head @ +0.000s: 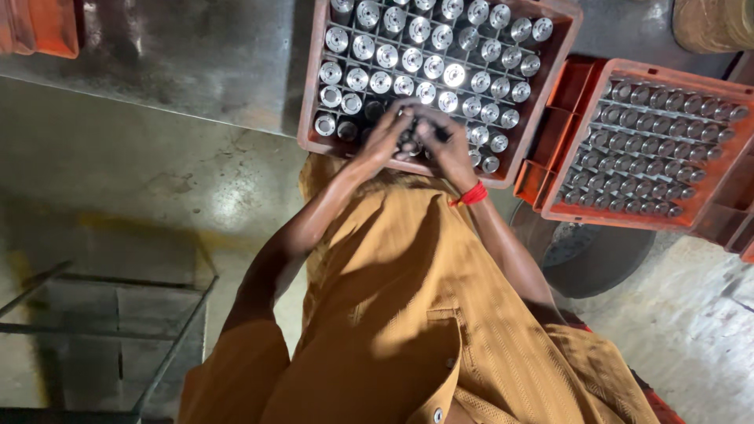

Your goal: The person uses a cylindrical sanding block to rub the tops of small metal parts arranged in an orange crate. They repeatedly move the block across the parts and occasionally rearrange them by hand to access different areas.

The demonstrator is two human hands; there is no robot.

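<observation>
Both hands, left hand (382, 141) and right hand (445, 144), met over the near rows of the red crate (314, 118) on the bench (196, 55), fingers curled around small metal cylinders (408, 144); how tightly could not be told. Seating parts appeared underway; precise alignment seemed needed.

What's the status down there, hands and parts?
Left hand and right hand together over near crate, fingers on metal parts. Grip unclear. Second crate full, untouched. Nothing in the way.
</observation>
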